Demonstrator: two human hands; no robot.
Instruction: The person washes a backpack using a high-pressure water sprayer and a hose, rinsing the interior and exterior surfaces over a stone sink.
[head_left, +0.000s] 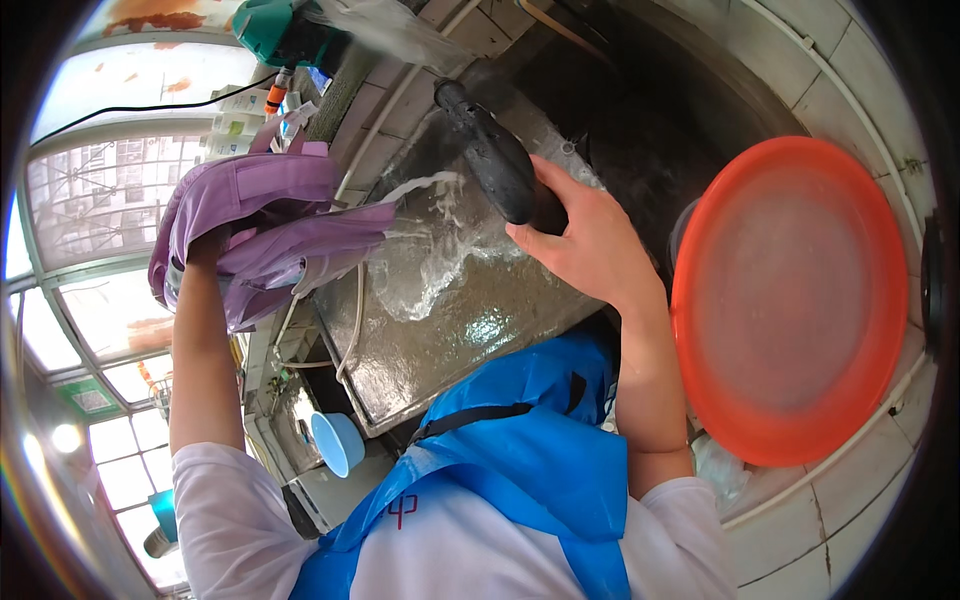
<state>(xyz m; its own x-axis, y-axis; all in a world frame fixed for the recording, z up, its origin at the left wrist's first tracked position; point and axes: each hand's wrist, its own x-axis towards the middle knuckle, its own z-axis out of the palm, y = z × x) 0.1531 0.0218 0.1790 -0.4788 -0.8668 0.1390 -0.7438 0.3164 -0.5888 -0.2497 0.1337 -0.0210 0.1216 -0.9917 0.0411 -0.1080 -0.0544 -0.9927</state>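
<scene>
My left hand (208, 246) reaches inside a wet purple fabric bag (289, 184) and holds it up; the fingers are hidden in its folds. Water runs from the bag's edge onto a wet stone slab (435, 337). In my right hand (592, 232) is a black tool (491, 154) with a rounded body and a narrower ringed end pointing away from me. Its exact kind is not clear. Splashed water (427, 292) spreads over the slab beneath both hands.
A large orange-red plastic basin (795, 300) stands at the right by the tiled wall. A pale hose (358, 315) hangs over the slab's left side. A light-blue bowl (337, 444) is at lower left. Plastic bottles (236, 124) and a green device (266, 34) line the window side.
</scene>
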